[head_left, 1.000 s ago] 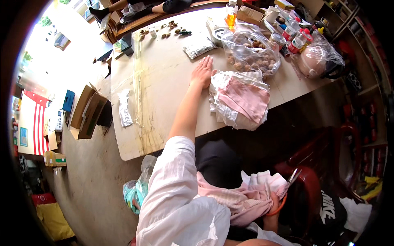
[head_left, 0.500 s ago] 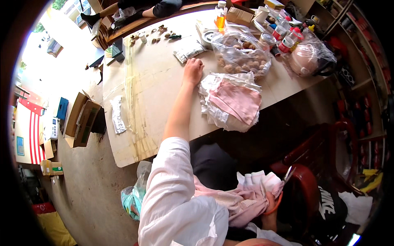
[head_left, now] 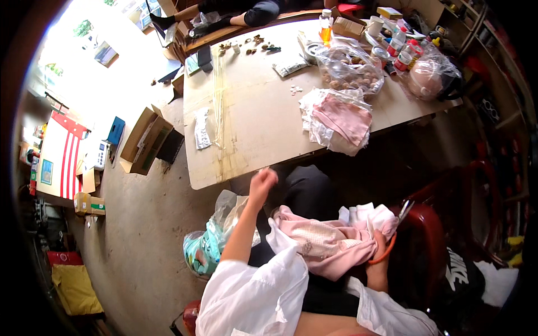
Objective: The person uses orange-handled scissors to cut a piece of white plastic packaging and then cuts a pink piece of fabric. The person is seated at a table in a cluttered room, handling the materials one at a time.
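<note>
My left hand (head_left: 263, 183) is closed in the air just off the table's front edge; whatever its fingers may pinch is too small to see. Across my lap lies a pink knit garment (head_left: 325, 241) with white parts and small shiny specks. At its right end my right hand (head_left: 382, 242) is closed on orange-handled scissors (head_left: 404, 210), blades pointing up and away, with the cloth bunched against the fingers. On the table, several tiny white pieces (head_left: 296, 89) lie left of a stack of folded pink and white cloth (head_left: 343, 120).
The pale table (head_left: 258, 123) carries a clear bag of round brown items (head_left: 350, 70), a silvery packet (head_left: 290, 66), bottles (head_left: 399, 42) and a crumpled white strip (head_left: 202, 129). A teal plastic bag (head_left: 204, 249) stands by my left leg. A red chair (head_left: 423, 235) is at right.
My left hand has drawn back from the tabletop beside the packet to above my lap, uncovering the tiny white pieces. My right hand keeps the scissors. The view has shifted.
</note>
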`<state>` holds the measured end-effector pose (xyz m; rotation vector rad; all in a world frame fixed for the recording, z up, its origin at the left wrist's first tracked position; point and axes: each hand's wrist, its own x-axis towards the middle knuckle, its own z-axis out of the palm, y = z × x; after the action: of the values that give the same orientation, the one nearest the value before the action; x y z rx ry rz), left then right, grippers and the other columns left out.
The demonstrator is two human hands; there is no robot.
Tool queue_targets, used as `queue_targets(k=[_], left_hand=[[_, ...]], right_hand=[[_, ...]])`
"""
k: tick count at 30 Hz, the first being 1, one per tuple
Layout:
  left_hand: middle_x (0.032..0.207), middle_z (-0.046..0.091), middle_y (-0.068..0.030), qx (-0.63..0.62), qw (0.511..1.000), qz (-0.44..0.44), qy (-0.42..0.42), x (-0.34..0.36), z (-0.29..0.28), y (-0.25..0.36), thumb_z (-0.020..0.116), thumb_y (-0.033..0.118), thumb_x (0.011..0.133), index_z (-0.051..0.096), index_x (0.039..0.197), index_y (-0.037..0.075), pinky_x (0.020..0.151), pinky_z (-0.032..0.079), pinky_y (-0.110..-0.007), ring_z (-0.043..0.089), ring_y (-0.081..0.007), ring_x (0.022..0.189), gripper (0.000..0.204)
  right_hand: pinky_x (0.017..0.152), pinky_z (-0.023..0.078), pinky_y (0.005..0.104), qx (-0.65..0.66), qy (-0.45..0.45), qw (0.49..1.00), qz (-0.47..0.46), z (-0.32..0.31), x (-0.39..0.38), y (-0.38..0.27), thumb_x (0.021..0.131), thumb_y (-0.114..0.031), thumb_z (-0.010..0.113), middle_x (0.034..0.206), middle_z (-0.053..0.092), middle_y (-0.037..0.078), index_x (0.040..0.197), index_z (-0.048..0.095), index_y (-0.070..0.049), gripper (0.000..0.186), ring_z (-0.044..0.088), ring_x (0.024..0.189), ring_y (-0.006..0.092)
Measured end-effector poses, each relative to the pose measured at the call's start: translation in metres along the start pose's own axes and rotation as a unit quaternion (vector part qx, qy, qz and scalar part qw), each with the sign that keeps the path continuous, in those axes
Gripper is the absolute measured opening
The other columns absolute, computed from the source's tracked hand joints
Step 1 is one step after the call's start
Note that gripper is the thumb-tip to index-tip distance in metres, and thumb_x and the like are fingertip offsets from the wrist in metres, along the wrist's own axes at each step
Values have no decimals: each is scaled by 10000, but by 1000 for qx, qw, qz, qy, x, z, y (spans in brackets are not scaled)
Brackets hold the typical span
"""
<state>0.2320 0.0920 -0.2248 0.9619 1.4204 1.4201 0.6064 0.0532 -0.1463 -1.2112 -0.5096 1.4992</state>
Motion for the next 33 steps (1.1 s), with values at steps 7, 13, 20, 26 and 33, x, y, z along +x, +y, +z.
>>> queue_targets(k=[7, 13, 20, 26, 33], left_hand=[[1254, 486, -60, 5, 938, -182, -294, -136, -8, -18, 630, 102, 715, 358, 1340, 39, 1014, 324, -291, 429, -162, 1191, 685], [1022, 659, -65, 157, 960, -108, -204, -156, -7, -40, 703, 99, 768, 627, 1068, 43, 844, 469, -305, 589, -137, 952, 315], [885, 626, -9, -29, 999, 30, 5, -92, -71, 64, 481, 127, 926, 626, 1024, 23, 735, 458, -244, 548, -90, 831, 203], [913, 631, -24, 11, 931, 300, 209, -53, -153, 215, 492, 111, 923, 617, 1031, -4, 713, 442, -215, 540, -70, 834, 202], [857, 617, -184, 277, 872, 321, 244, 3, -254, 244, 565, 184, 804, 651, 965, 32, 761, 465, -343, 600, -288, 811, 238]], right_hand=[[1041, 314, 354, -104, -49, 989, -94, 35, -19, -24, 815, -187, 601, 1341, 413, 155, 1365, 310, 6, 651, 410, 1238, 254], [1027, 333, 364, -76, -118, 975, -172, 64, -22, -36, 811, -167, 577, 1324, 423, 137, 1358, 327, -23, 618, 423, 1215, 250], [923, 445, 355, 24, -128, 960, -249, 149, -10, -101, 817, -180, 570, 1229, 505, 92, 1332, 390, -74, 556, 514, 1110, 241], [810, 493, 327, 84, -291, 913, -272, 241, 36, -126, 830, -207, 610, 1003, 593, 45, 1084, 548, -124, 274, 589, 938, 167], [744, 483, 260, 50, -360, 872, -328, 338, 86, -88, 812, -108, 606, 900, 541, 18, 970, 506, -123, 187, 571, 823, 116]])
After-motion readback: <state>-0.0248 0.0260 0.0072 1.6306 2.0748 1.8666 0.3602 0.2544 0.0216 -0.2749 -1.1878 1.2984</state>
